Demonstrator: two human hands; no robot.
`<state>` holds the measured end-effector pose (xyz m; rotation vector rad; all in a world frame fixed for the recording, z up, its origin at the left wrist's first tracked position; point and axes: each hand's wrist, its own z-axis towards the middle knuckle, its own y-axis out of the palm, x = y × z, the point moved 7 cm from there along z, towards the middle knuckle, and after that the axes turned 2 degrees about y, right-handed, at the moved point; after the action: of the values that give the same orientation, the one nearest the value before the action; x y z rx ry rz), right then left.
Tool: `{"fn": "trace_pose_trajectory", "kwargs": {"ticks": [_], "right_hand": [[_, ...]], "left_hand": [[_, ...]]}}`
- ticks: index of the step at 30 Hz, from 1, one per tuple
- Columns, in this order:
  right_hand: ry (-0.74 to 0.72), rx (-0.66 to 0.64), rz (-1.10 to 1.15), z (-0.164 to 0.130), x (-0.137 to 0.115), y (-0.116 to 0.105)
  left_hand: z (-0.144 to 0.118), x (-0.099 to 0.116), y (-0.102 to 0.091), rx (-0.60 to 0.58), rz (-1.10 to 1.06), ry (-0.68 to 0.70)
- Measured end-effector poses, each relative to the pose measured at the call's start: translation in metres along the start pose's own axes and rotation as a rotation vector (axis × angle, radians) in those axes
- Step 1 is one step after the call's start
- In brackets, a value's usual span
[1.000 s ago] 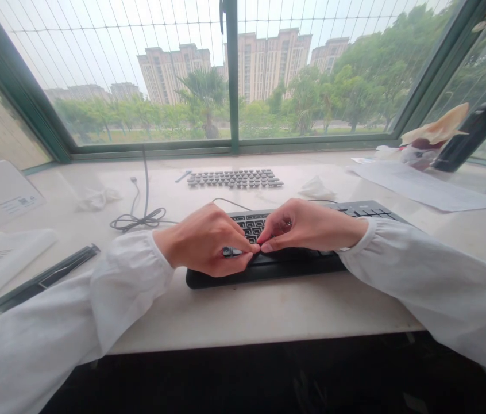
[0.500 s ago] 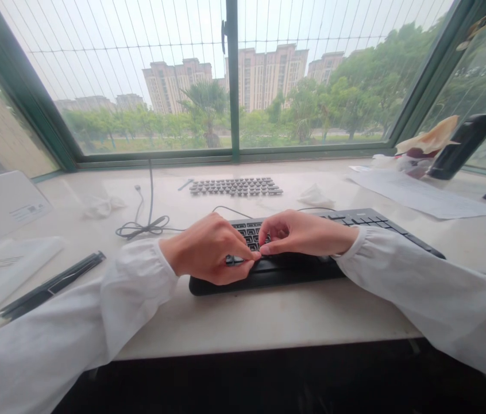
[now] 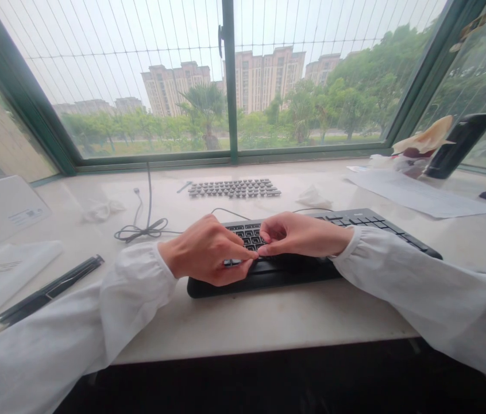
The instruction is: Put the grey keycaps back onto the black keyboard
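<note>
two hands [image 3: 243,248] on black keyboard [image 3: 355,230]

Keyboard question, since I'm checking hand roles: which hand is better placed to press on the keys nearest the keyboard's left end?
Left, probably. The left hand rests over the keyboard left end; the right hand sits nearer its middle.

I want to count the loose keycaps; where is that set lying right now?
In the head view, the loose keycaps lie in rows at the desk's centre back, beyond the black keyboard, near the window frame.
</note>
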<state>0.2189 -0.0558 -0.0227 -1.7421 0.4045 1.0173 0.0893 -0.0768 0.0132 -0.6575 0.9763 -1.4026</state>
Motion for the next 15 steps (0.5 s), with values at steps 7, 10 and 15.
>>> {"fn": "trace_pose_trajectory", "kwargs": {"ticks": [7, 10, 15], "right_hand": [[0.029, 0.010, -0.022, 0.0000, 0.0004, -0.0002], [0.023, 0.008, -0.019, 0.0000, 0.0005, 0.0004], [0.015, 0.004, -0.052, -0.0006, 0.0005, 0.0014]], "left_hand": [[0.0015, 0.0015, -0.0009, -0.027, -0.062, -0.008], [0.0039, 0.0002, 0.0000, -0.066, -0.149, -0.068], [0.0039, -0.0053, 0.0064, -0.150, -0.269, -0.182]]}}
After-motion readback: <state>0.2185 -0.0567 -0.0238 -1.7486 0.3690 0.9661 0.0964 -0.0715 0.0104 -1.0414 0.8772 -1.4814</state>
